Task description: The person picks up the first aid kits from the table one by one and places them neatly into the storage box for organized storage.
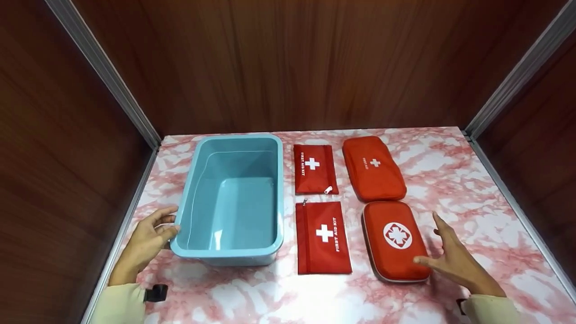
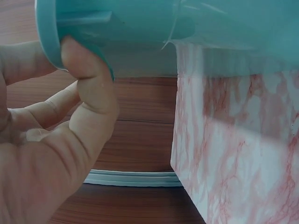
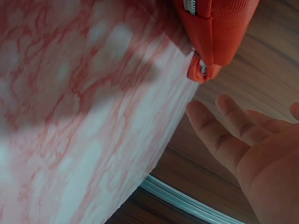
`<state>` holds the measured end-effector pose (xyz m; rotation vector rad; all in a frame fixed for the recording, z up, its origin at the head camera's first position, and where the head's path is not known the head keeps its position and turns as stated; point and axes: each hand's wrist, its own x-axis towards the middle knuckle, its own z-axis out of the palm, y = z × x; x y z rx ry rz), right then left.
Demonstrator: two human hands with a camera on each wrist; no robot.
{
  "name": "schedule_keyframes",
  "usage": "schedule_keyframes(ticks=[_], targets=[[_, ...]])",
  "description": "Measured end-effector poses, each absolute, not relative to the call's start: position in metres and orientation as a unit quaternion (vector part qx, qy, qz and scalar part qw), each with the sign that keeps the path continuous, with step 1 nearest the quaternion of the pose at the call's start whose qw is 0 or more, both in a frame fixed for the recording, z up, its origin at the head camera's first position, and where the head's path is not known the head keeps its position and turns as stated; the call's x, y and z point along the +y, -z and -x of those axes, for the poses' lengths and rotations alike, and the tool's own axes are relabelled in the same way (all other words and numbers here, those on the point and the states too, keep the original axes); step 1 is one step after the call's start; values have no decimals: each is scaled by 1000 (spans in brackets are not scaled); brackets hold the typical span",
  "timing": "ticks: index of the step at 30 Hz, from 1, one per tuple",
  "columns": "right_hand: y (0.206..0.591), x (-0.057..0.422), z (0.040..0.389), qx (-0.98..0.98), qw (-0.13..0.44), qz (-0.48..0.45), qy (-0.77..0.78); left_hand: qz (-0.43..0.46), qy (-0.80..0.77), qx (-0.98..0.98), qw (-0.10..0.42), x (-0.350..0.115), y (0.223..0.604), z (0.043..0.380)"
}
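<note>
One small pouch (image 1: 310, 179), one large pouch (image 1: 321, 262), one soft case (image 1: 378, 177) and one hard case (image 1: 390, 258), all red w/ white crosses, lie on marbled table (image 1: 216, 297), R of blue tub (image 1: 225, 253), per head view. Hard case sits near side, just in front of soft case; can't tell if those two touch. L hand (image 1: 147, 240) pinches tub's L rim nr front corner. R hand (image 1: 456, 261) is at hard case's R side, thumb & fingers spread, gripping nothing; thumb tip overlaps case edge, contact unclear. For a good grip, prob. best to span case wide, thumb one side, fingers other, squeeze nr mid-body so it comes up level, & keep clear of large pouch just beside it.

L wrist view: thumb bent against tub's rim lip, a finger behind. Light steady pinch prob. enough; pushing down on lip could tip tub.

R wrist view: fingers extended, apart, w/ visible gap to red zipped edge (image 3: 224, 35); can't tell which case that is. Fingertips should get low on the side wall before squeezing, not just catch the zip seam, or case may slip/twist.
</note>
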<state>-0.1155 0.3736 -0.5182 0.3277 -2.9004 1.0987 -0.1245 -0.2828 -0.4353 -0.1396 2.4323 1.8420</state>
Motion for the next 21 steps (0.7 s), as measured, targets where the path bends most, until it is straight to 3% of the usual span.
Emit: schedule_keyframes(ticks=[8,21], targets=[[524,371,115,-930,23,-107,-352,43,-593,803,48,-283,435,125],[529,364,119,-930,-10,-79,-359,43,-596,801,48,-284,437,125]])
